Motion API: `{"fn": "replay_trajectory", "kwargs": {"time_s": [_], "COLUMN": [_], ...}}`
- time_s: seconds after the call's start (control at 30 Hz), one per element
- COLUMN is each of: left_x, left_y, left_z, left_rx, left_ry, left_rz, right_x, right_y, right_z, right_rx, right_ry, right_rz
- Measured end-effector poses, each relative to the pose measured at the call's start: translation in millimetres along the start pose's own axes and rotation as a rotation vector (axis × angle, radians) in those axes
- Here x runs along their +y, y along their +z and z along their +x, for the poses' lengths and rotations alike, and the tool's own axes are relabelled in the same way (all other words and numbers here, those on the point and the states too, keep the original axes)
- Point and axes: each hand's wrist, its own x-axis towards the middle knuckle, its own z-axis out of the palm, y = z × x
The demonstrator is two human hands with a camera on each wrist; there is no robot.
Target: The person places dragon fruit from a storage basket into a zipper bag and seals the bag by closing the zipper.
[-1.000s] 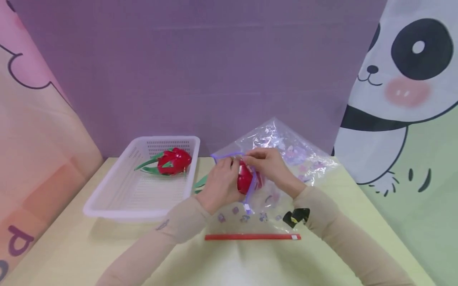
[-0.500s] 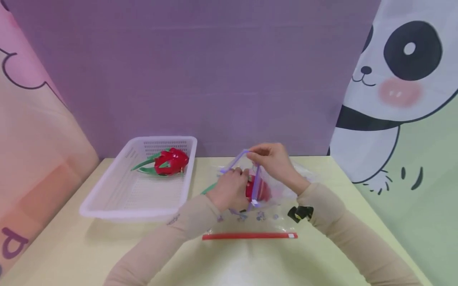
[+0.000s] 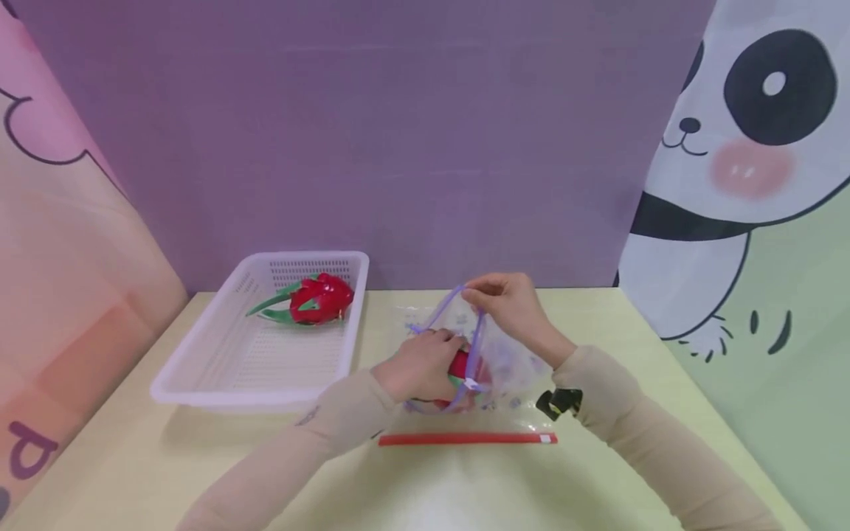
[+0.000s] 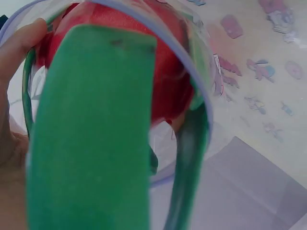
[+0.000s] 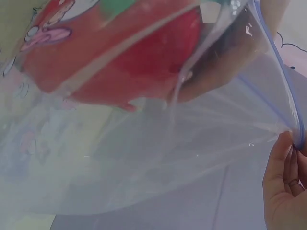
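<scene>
My left hand (image 3: 432, 363) grips a red dragon fruit (image 3: 460, 363) with green leaves, at the mouth of a clear printed zip bag (image 3: 508, 361) with a purple edge. In the left wrist view, the thumb lies along the dragon fruit (image 4: 170, 81), and a broad green leaf hides part of it. The purple rim loops around the fruit. My right hand (image 3: 510, 304) pinches the far side of that rim and holds it raised. Through the film in the right wrist view, the fruit's red body (image 5: 139, 62) shows inside the bag.
Under the purple-edged bag lies another clear bag with a red slider strip (image 3: 468, 439). To the left stands a white perforated basket (image 3: 199, 361) holding a second dragon fruit (image 3: 323, 299). The pale table (image 3: 319, 472) meets a purple cloth (image 3: 398, 147) behind.
The dragon fruit has gone further into the purple-edged bag, with my left hand moving right and down. The bag, earlier spread up to the right, has dropped lower. My right hand keeps its pinch.
</scene>
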Motion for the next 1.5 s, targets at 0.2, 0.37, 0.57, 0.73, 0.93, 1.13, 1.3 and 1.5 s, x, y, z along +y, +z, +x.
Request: {"fn": "replay_trajectory", "kwargs": {"time_s": [0.2, 0.37, 0.57, 0.73, 0.93, 1.13, 1.3, 1.5], "left_x": [-9.0, -13.9, -22.2, -33.8, -39.3, -40.3, -41.1, -43.9], "left_y": [0.2, -4.2, -20.2, -23.3, -3.8, 18.1, 29.3, 31.2], "left_z": [-8.9, -18.4, -29.4, -30.0, -26.3, -13.9, -6.4, -1.2], "left_rx": [-0.01, -0.016, 0.151, 0.237, 0.258, 0.504, 0.664, 0.785], "left_ry": [0.088, 0.11, 0.107, 0.062, 0.09, 0.201, 0.305, 0.365], "left_rz": [-0.064, -0.176, -0.297, -0.314, -0.25, -0.174, -0.2, -0.355], "right_x": [1, 3, 5, 7, 13, 17, 24, 37], "right_y": [4, 5, 5, 3, 0, -6, -10, -20], "right_z": [-2, -5, -6, -7, -5, -3, -1, 2], "right_rx": [-0.023, -0.025, -0.025, -0.021, -0.008, 0.01, 0.012, 0.04], "right_ry": [-0.01, 0.012, 0.006, -0.008, 0.013, 0.039, 0.058, 0.091], "right_rz": [0.03, 0.045, 0.039, 0.039, 0.064, 0.061, 0.072, 0.07]}}
